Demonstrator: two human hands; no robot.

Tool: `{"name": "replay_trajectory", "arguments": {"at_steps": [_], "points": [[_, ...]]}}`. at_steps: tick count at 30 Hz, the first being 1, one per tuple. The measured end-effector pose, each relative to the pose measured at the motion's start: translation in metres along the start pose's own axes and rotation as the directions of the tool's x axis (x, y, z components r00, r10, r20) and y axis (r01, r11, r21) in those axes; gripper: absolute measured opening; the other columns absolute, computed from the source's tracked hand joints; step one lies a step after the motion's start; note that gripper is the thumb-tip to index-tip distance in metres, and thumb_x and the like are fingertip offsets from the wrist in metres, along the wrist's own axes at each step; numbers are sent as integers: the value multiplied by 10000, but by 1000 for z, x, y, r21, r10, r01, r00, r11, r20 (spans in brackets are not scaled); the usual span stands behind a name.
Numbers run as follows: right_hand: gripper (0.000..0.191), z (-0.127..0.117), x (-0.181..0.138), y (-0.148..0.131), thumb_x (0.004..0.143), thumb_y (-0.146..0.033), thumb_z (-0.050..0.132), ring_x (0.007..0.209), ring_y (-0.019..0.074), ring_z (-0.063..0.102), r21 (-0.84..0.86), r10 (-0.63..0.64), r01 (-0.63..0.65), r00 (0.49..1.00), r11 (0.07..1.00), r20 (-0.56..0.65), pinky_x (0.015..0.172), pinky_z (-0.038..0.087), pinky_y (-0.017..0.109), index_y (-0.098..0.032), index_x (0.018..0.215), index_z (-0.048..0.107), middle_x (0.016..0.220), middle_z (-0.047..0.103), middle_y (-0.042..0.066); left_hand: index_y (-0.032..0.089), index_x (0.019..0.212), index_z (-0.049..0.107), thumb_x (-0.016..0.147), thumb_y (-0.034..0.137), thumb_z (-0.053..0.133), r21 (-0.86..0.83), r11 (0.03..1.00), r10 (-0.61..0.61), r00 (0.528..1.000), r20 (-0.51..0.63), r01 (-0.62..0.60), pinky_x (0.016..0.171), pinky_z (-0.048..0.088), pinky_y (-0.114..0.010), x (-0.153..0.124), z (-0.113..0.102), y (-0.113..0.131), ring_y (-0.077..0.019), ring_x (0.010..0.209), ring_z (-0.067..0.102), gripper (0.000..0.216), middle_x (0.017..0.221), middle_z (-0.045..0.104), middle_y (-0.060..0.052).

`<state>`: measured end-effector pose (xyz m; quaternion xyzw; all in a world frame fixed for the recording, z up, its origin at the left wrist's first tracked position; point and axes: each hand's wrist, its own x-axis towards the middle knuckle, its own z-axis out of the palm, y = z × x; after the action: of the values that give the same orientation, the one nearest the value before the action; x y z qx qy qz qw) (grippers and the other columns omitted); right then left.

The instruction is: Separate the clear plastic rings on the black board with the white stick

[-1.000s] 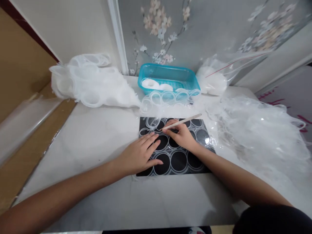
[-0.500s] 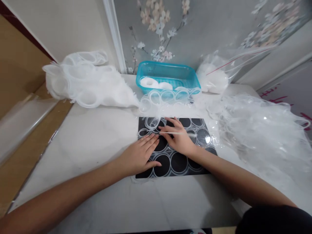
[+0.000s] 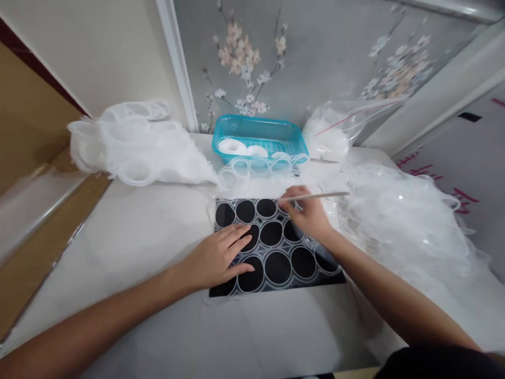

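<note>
A black mat [image 3: 339, 275] lies on the white table, covered by a clear plastic sheet [image 3: 272, 247] cut into rows of rings. My left hand [image 3: 216, 256] lies flat on the sheet's left part, fingers stretched out. My right hand [image 3: 310, 216] is at the sheet's far right corner, fingers closed round a thin wooden stick [image 3: 315, 196] that points right. The stick's near tip sits by the top row of rings.
A teal basket [image 3: 258, 134] with white discs stands behind the mat, with ringed plastic [image 3: 256, 166] draped at its front. Heaps of clear plastic sheets lie at the left [image 3: 138, 145] and right [image 3: 398, 216]. A plastic bag [image 3: 327, 134] sits beside the basket. Brown board [image 3: 35, 237] at left.
My right hand has moved with the stick from the sheet's middle to its far right corner. The curled-up plastic at the mat's top left is now gone. The left hand stayed put.
</note>
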<state>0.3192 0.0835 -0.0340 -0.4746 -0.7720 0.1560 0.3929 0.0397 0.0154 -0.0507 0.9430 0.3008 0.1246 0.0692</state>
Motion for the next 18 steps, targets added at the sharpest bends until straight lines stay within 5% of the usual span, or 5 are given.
{"name": "replay_trajectory", "arguments": {"at_steps": [3,10,15,18], "points": [[106,21,-25,-3,880,-267,648,899,239,652,170,91,-115,985,979,144,841,521,428,-229,798,703,831,718,48,66,1331,566,986,633,370,17,998,59,998,-29,-59,1124,420,-458,12,1,6,-320,1382,468,692,1453,522,-191],[93,27,-19,5,863,-239,659,888,232,656,223,109,-143,981,964,158,849,515,418,-225,785,708,818,726,47,17,1396,492,995,649,274,63,995,80,996,43,-83,1172,337,-427,45,13,13,-311,1405,438,780,1486,462,-231],[93,32,-31,5,879,-225,627,1070,279,636,104,79,-93,988,990,132,946,505,489,-237,874,719,930,755,67,30,1417,467,991,659,272,48,997,56,993,105,-62,1176,327,-425,45,22,10,-305,1417,422,784,1497,452,-222],[171,41,-42,-5,894,-176,563,1253,310,551,-104,-48,61,991,993,125,1101,377,585,-256,941,706,979,762,58,24,1445,433,963,703,297,0,999,45,988,151,-45,1175,329,-448,43,22,10,-325,1436,386,844,1526,396,-233]]}}
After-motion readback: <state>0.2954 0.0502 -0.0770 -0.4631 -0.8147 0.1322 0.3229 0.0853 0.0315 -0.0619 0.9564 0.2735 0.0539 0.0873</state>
